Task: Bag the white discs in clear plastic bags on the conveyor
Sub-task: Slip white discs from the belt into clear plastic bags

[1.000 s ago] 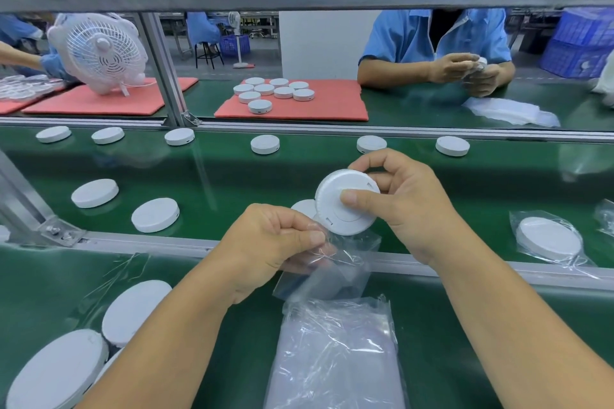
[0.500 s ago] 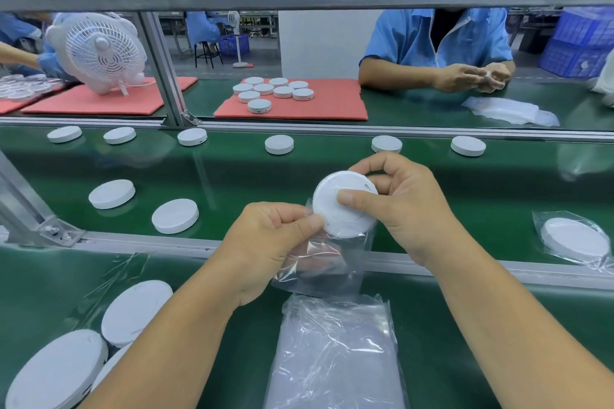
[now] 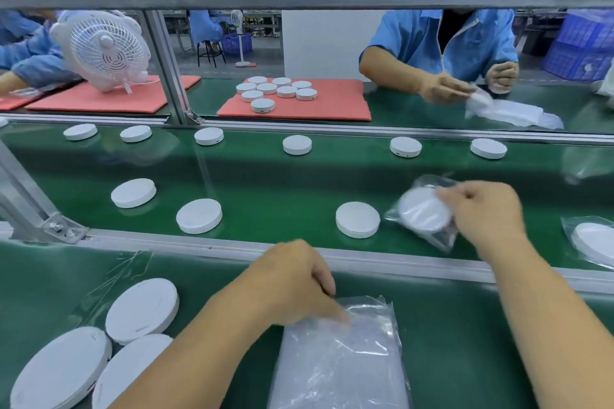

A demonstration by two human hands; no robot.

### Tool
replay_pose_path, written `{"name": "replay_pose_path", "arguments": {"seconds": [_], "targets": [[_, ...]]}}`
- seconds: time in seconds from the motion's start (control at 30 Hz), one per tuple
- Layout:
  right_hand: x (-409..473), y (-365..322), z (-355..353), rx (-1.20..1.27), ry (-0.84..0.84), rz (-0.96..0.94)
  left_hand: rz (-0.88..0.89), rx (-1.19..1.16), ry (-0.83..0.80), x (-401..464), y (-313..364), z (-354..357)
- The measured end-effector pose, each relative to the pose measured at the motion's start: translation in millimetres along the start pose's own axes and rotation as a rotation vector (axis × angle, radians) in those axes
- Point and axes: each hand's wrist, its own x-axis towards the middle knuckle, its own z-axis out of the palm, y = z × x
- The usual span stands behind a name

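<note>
My right hand holds a white disc inside a clear plastic bag just above the green conveyor belt, right of centre. My left hand is down at the top edge of the stack of clear bags on the near green bench, fingers curled onto the top bag. Bare white discs lie on the belt, the nearest just left of the bagged one. Three more discs lie at my lower left. A bagged disc lies at the right edge.
An aluminium rail separates my bench from the belt. Across the belt a person in a blue shirt handles bags. A red mat carries several discs. A white fan stands at the far left, with a slanted metal post beside it.
The disc went into the bag. My right hand carried the bagged disc right and out over the belt. My left hand let go and dropped to the bag stack. Belt discs drifted right.
</note>
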Motion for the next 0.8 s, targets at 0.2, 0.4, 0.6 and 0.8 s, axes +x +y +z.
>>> {"name": "replay_pose_path", "arguments": {"seconds": [0.2, 0.4, 0.6, 0.8], "targets": [[6, 25, -6, -0.624, 0.156, 0.005, 0.035, 0.033, -0.143, 3, -2, 1], [-27, -13, 67, -0.709, -0.261, -0.267, 0.031, -0.053, -0.132, 2, -8, -6], [-28, -16, 57, 0.297, -0.282, -0.046, 0.060, -0.278, 0.077, 11, -15, -6], [-49, -53, 31, 0.646, -0.837, -0.205, 0.056, -0.455, 0.231, 21, -25, -11]]}}
